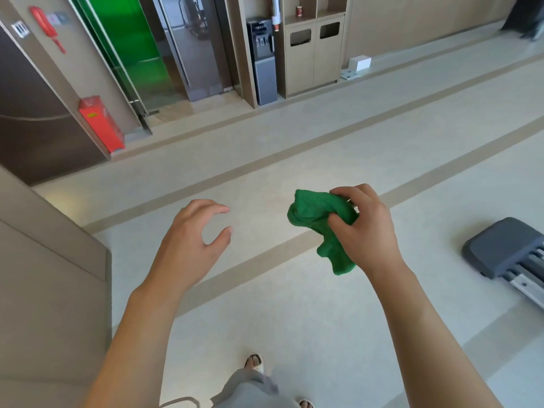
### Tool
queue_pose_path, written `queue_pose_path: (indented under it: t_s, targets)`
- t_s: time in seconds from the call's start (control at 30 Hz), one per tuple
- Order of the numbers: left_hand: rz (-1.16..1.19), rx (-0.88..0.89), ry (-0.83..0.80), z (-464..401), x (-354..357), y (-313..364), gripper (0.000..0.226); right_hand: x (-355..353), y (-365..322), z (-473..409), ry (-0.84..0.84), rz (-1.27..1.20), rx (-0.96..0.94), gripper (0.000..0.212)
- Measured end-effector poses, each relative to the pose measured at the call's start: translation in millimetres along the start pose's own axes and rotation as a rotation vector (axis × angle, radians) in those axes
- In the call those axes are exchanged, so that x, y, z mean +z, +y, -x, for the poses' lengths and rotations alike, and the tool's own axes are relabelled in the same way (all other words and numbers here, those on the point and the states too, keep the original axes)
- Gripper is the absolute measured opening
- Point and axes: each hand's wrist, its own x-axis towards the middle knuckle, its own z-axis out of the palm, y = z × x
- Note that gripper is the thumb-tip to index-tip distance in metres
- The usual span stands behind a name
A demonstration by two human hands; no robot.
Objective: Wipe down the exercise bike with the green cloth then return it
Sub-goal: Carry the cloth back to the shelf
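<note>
Pale hallway floor [294, 148]. The right hand [363, 228] has its grip clenched round the bunched green cloth [319, 222]; the left hand [191, 240] is spread, empty. The grey equipment [506, 248] at right is possibly the bike. Refold the cloth flat before wiping.

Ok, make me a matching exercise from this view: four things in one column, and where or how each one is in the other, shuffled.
Things:
1. crumpled green cloth
2. left hand
3. red box
4. grey water dispenser

States:
A. open, holding nothing
B. on the floor against the left wall
C. gripped in the right hand
D. beside the beige cabinet

Pairs: 1-C, 2-A, 3-B, 4-D
</note>
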Motion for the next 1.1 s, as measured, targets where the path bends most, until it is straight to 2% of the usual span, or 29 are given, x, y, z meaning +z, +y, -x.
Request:
queue_pose_path:
  t_s: [0.43, 0.73, 1.1]
  targets:
    - [0.094, 0.041, -0.038, -161, 68, -49, 0.027, 20, 49, -129, 0.045, 0.094, 0.07, 0.039]
    - [0.125, 0.052, -0.048, -309, 65, -115, 0.025, 84, 56, -262, 0.046, 0.13, 0.086, 0.04]
    - [0.185, 0.028, -0.062, -422, 85, -168, 0.024, 130, 73, -377, 0.046, 0.166, 0.079, 0.038]
